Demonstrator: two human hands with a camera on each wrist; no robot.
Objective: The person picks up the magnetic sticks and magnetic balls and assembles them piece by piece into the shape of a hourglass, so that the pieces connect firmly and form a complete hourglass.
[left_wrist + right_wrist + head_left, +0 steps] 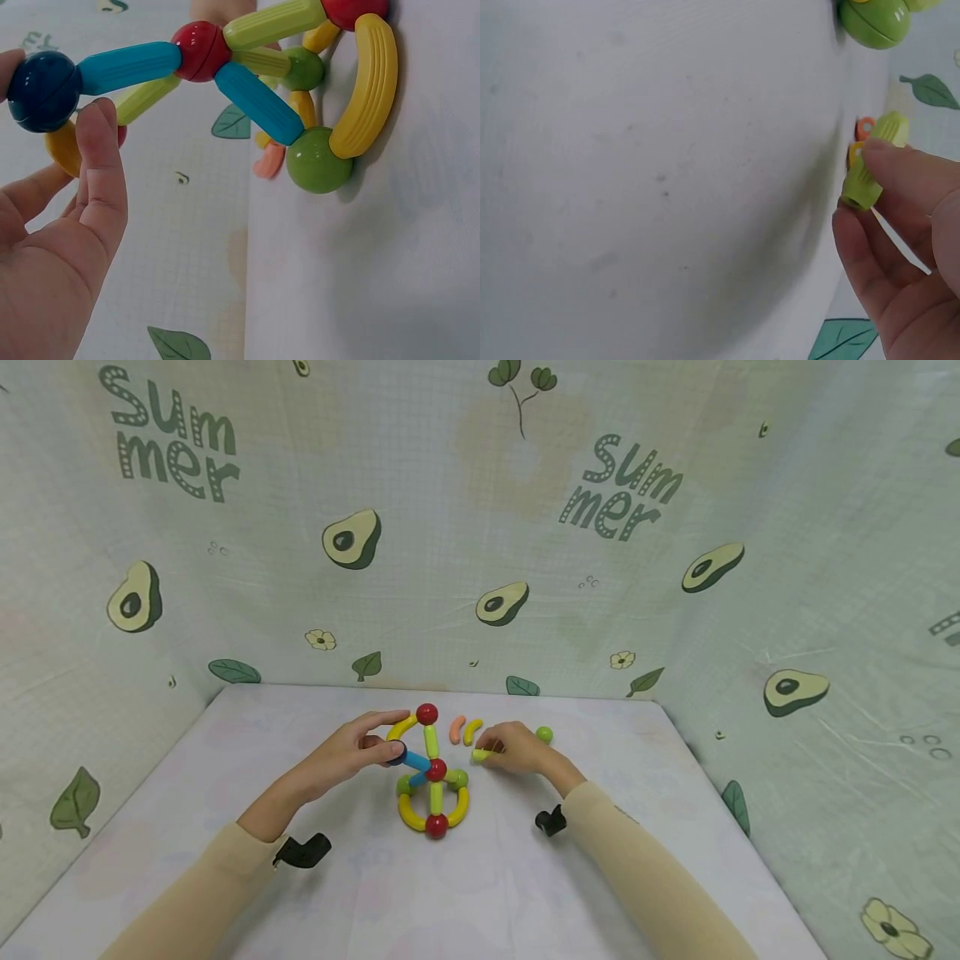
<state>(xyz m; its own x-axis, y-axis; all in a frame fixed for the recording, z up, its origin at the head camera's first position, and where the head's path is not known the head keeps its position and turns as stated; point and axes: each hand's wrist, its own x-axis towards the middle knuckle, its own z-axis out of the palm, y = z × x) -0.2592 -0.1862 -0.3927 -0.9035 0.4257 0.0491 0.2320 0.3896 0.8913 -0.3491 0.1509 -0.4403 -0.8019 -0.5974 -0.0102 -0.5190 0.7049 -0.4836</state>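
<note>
A structure of toy rods and balls stands on the table, with a red ball [437, 769] at its middle, green balls [319, 160] and curved yellow rods [367, 86] at its base. My left hand [351, 747] holds the dark blue ball [44, 91] at the end of a light blue rod [129, 67]. From that ball a curved yellow rod [401, 726] runs toward the top red ball [427, 714]. My right hand [515, 748] pinches a short light green rod [874, 161] between thumb and fingers, to the right of the structure and apart from it.
Behind the right hand lie a small orange curved rod [457, 729] and a yellow curved rod [472, 732]. A loose green ball [544, 734] sits to their right. Patterned cloth walls [420, 643] bound the white table [390, 902] at back and sides.
</note>
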